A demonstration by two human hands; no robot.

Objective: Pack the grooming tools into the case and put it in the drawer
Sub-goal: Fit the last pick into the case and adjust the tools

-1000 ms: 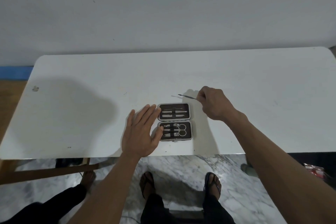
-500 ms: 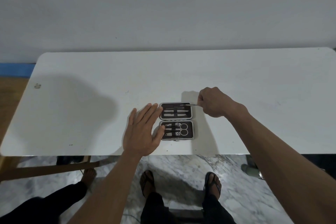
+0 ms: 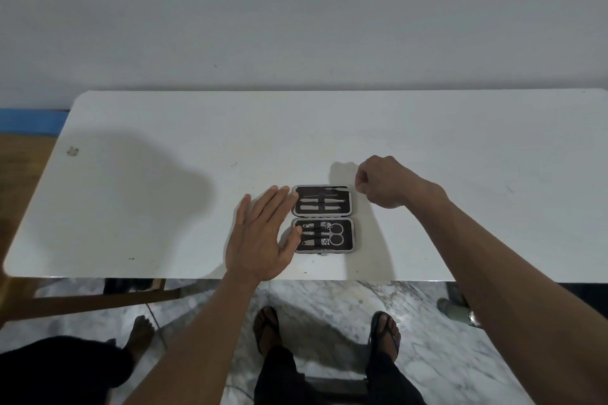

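The grooming case (image 3: 352,207) lies open on the white table (image 3: 164,200), its two dark halves one behind the other. Scissors (image 3: 336,234), clippers and other small metal tools sit strapped in the near half, and slim tools fill the far half. A thin metal tool (image 3: 337,188) lies along the far half's top edge. My right hand (image 3: 383,182), fingers curled, pinches that tool's right end just beside the case. My left hand (image 3: 263,233) lies flat, fingertips and thumb touching the case's left edge.
The table's front edge (image 3: 296,279) runs just below the case. A second person's leg and bare foot (image 3: 139,335) are on the marble floor at the lower left, beside a wooden table brace (image 3: 98,302). No drawer is in view.
My right hand has carried the thin tool from the table behind the case down to the far half's top edge. My left hand has stayed flat against the case.
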